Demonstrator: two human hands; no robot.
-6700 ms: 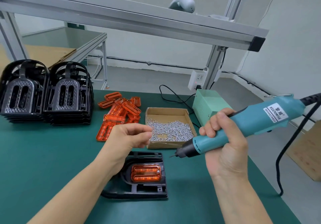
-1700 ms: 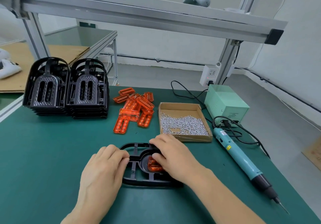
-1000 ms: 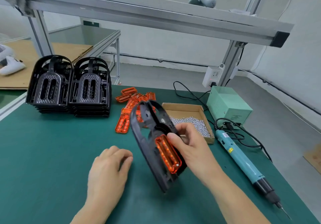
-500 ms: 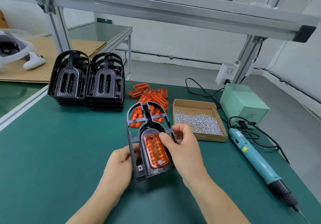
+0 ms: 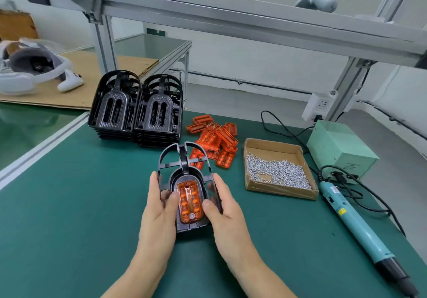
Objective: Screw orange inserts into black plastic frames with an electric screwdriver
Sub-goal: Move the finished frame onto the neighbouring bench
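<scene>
Above the green tabletop (image 5: 69, 205), the left hand (image 5: 159, 212) and right hand (image 5: 225, 209) grip a black arched plastic frame (image 5: 182, 166) holding a translucent orange rectangular insert (image 5: 189, 201), thumbs beside it.

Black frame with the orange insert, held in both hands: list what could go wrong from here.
1. Only one screw head shows clearly in the orange insert; its far end could lift if the black frame is set aside now.
2. The electric screwdriver lies near the table edge with its cable looped; a snag might drag it off.
</scene>
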